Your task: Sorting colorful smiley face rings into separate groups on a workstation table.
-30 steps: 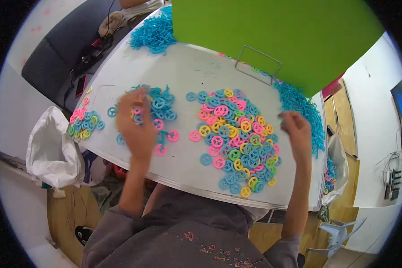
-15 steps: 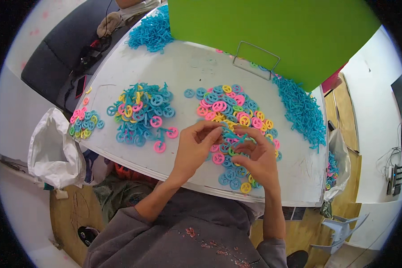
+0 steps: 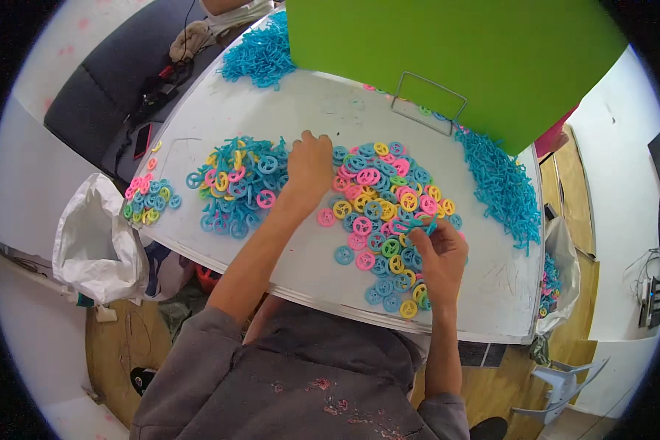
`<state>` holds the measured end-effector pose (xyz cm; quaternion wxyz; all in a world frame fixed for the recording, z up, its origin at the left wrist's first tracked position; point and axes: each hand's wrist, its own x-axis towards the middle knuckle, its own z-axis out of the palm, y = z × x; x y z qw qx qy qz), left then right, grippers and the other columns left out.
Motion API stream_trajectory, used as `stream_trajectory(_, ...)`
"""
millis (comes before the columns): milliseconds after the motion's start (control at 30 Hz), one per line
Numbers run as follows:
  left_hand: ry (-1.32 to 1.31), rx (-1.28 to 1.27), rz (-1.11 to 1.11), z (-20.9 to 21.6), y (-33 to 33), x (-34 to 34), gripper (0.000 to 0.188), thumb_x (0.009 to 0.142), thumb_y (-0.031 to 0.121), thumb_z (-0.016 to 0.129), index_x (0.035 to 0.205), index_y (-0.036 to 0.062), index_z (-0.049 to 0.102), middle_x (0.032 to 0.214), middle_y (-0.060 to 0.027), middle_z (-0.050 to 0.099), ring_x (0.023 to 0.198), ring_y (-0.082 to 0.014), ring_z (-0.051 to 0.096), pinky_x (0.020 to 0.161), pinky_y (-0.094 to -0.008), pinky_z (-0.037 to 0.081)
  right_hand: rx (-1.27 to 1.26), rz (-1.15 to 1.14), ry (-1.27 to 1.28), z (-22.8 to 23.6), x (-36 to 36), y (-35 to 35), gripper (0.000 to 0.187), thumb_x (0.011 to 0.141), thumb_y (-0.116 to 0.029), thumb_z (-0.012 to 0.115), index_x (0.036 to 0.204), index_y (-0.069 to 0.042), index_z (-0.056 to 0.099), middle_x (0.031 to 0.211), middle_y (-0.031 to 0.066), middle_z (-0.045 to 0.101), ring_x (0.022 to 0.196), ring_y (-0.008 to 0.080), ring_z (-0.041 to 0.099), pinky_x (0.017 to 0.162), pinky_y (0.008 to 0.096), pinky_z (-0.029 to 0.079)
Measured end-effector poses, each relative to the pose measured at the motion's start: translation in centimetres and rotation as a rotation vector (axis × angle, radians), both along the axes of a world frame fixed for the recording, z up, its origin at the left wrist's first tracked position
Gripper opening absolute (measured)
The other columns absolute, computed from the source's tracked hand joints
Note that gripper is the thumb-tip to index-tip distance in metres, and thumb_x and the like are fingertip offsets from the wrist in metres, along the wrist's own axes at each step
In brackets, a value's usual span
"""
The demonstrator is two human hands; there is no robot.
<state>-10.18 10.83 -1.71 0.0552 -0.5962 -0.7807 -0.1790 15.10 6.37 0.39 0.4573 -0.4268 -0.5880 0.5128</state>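
Sorting looks partway: left hand (image 3: 309, 163) curled over the mixed plastic ring pile (image 3: 385, 220), right hand (image 3: 440, 253) pinching a blue piece (image 3: 416, 224); sorted rings (image 3: 238, 187) alongside.

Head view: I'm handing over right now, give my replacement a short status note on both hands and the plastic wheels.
Left hand: palm down on the table between the two wheel heaps, holding nothing visible.
Right hand: pinching a blue piece at the middle heap's near edge.
Middle heap: mixed pink, yellow, blue, green wheels.
Left heap: mostly blue, already built up.
Small pile: at the table's left rim.
Left: most of the middle heap.
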Motion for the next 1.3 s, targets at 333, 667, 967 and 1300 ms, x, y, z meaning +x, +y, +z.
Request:
stream_trajectory(333, -0.448, 0.237, -0.035, 2.7, -4.8, 2.3, 0.022, 0.074, 0.004, 0.070, 0.091, -0.0027, 0.057, 0.082, -0.0160, 0.062, 0.071, -0.0265, 0.062, 0.062, -0.0360, 0.051, -0.017, 0.015, 0.008, 0.6, -0.7, -0.4, 0.017, 0.077, 0.001, 0.070, 0.093, 0.001, 0.064, 0.084, 0.0055, 0.067, 0.073, 0.0082, 0.059, 0.065, 0.0231, 0.047)
stream_trajectory(667, -1.500, 0.160, -0.244, 3.2, -9.2, 6.0, 0.013, 0.085, 0.001, 0.060, 0.098, 0.0002, 0.056, 0.087, -0.0068, 0.063, 0.078, -0.0133, 0.063, 0.068, -0.0278, 0.055, 0.026, 0.074, -0.051, 0.0, -1.6, -0.6, 0.016, 0.079, 0.010, 0.064, 0.093, 0.002, 0.065, 0.084, 0.0063, 0.066, 0.075, 0.0095, 0.063, 0.068, 0.0225, 0.051)
stream_trajectory(967, -1.670, 0.033, -0.310, 2.8, -9.1, 6.4, 0.013, 0.087, -0.003, 0.056, 0.098, 0.0010, 0.050, 0.092, -0.0094, 0.062, 0.084, -0.0156, 0.063, 0.072, -0.0296, 0.056, -0.087, 0.127, 0.047, 0.3, -1.4, -0.7, 0.017, 0.079, 0.010, 0.063, 0.094, 0.002, 0.066, 0.083, 0.0043, 0.066, 0.074, 0.0077, 0.061, 0.066, 0.0213, 0.050)
stream_trajectory(1300, -1.481, 0.210, -0.262, 1.6, -9.5, 8.3, 0.013, 0.084, -0.007, 0.057, 0.095, -0.0009, 0.054, 0.089, -0.0086, 0.063, 0.083, -0.0130, 0.062, 0.073, -0.0274, 0.054, -0.092, 0.144, -0.167, -0.5, -0.8, -0.3, 0.010, 0.080, 0.001, 0.068, 0.090, -0.002, 0.067, 0.074, 0.0008, 0.065, 0.063, 0.0025, 0.055, 0.053, 0.0177, 0.039)
